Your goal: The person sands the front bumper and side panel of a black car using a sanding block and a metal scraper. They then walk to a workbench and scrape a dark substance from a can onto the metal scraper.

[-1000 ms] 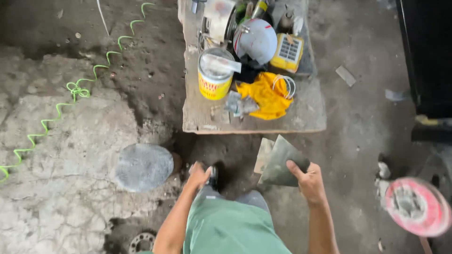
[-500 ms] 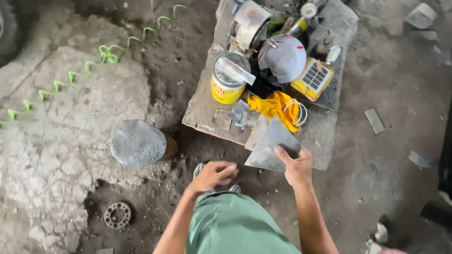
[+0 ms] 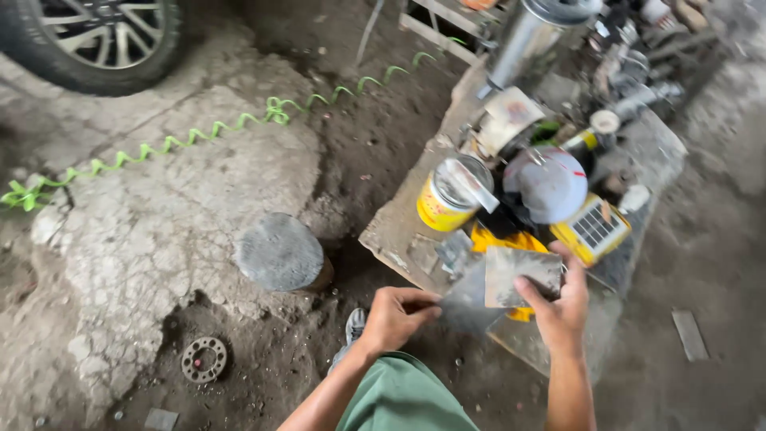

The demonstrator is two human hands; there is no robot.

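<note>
My right hand (image 3: 558, 307) grips a flat grey scraper blade (image 3: 520, 275), held over the near edge of a low wooden board (image 3: 395, 231). A second grey flat blade (image 3: 469, 299) sits just below and left of it, and the fingertips of my left hand (image 3: 396, 315) pinch its left edge. Both hands hover above my green-clad knee (image 3: 403, 395). Just behind the blades stand a yellow open tin (image 3: 448, 195) with a tool laid across it, a yellow cloth (image 3: 503, 239) and a grey round cap-like object (image 3: 546, 183).
A yellow device with a keypad (image 3: 594, 227), a metal cylinder (image 3: 531, 36) and several tools crowd the board. A round grey stump (image 3: 279, 254) stands left of it. A green coiled hose (image 3: 199, 136), a car wheel (image 3: 100, 40) and a metal ring (image 3: 204, 359) lie on the cracked ground.
The view swung right and closer to the board. My left hand rose from my knee to the blades, and my right hand lifted the scraper higher; two blades now show apart.
</note>
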